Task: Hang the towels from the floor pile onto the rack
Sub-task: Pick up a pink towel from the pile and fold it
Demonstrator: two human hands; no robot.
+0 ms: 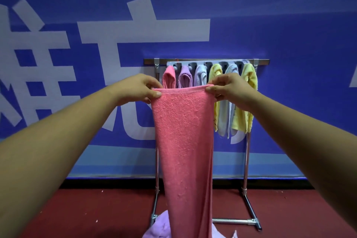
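Our two bare arms come in from the lower corners, left forearm and right forearm both reaching forward and converging ahead of us. The fingers of our left hand pinch the left top corner of a pink towel, thumb in front and the other fingers curled behind the hem. Our right hand pinches the right top corner in the same way. Between the two grips the top hem runs taut and nearly level. From it the towel hangs straight down in a long narrow fall, its lower end passing out of the bottom of the view. On the red floor by that lower end lies the floor pile, of which we see lilac cloth on both sides of the hanging towel. Behind the held towel stands the rack, a metal frame on two legs with a top bar. Six hung towels dangle from its row of hooks: left to right pink, purple, pale blue, yellow, pale blue and yellow. The held towel covers the lower parts of the first three. Behind everything is a blue wall with large white characters
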